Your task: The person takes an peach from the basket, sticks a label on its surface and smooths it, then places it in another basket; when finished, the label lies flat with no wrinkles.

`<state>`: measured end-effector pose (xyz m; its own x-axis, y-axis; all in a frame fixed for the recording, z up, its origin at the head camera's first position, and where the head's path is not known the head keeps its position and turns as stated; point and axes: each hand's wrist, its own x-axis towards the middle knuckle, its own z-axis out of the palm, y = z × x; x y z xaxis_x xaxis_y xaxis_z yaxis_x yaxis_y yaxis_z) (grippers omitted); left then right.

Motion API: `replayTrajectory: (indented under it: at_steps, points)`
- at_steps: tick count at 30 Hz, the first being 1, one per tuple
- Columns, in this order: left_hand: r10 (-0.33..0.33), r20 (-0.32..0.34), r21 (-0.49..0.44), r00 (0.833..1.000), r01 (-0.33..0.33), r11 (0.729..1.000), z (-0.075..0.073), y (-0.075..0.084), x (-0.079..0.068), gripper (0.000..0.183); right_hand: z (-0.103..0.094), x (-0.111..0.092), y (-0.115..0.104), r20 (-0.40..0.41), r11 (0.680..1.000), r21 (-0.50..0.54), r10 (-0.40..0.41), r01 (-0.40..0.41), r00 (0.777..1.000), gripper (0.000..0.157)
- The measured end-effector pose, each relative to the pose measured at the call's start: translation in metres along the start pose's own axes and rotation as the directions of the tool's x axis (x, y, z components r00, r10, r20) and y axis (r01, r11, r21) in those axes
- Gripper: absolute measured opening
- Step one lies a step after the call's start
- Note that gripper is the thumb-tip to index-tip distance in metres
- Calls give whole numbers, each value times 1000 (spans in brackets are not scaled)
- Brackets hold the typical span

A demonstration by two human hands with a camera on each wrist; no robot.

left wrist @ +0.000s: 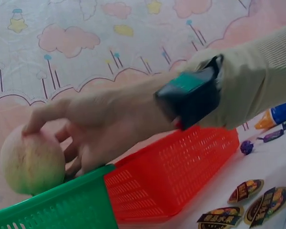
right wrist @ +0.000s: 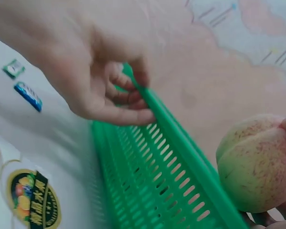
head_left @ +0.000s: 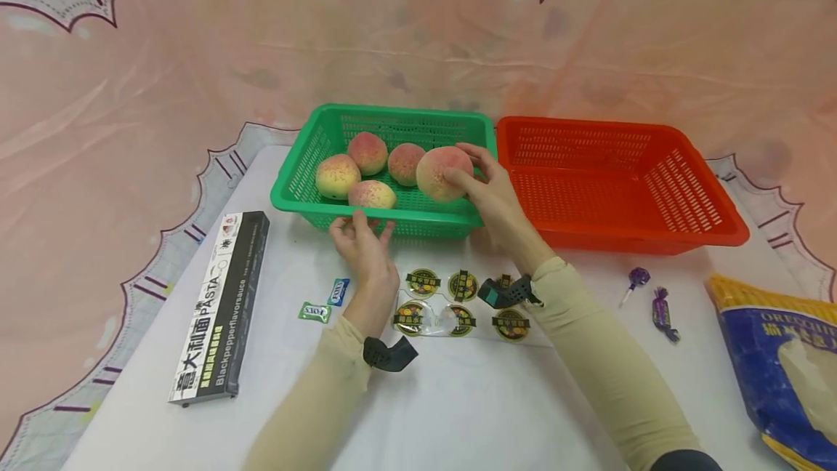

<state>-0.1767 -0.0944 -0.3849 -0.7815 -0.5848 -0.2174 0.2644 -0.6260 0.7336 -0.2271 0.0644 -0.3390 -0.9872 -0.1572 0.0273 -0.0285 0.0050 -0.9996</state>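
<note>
Nearest you, stickers [head_left: 463, 286] lie before the green basket [head_left: 431, 217], your left hand [head_left: 368, 253] pinches its front rim with curled fingers, and your right hand [head_left: 495, 198] grips one peach [head_left: 439, 174] over its right half, fingers bent round it, four other peaches [head_left: 337, 176] lying inside.
</note>
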Motion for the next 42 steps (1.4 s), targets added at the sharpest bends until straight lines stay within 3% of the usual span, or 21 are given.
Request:
replayTrajectory:
  at_steps: [5,13,22,28,36,42]
  points:
    - [32,34,35,999,-33,999,-1,1,3,15,-12,-23,-3,36,995,82,-57,54,998,51]
    - [36,63,64,997,-40,997,-6,7,7,18,-32,-57,-2,21,996,-4,-88,88,996,50]
    - [43,91,52,995,-48,998,-3,7,10,18,-48,-82,7,61,987,-7,-158,159,985,48]
    - [60,86,36,994,-63,997,-5,8,13,18,-52,-85,22,154,976,-25,-210,217,965,49]
    - [7,74,43,997,-10,999,-6,4,15,16,-68,-83,42,230,970,-117,-185,215,955,50]
    - [-1,111,26,994,-2,1000,-6,4,18,15,-76,-76,43,253,950,-52,-286,308,924,50]
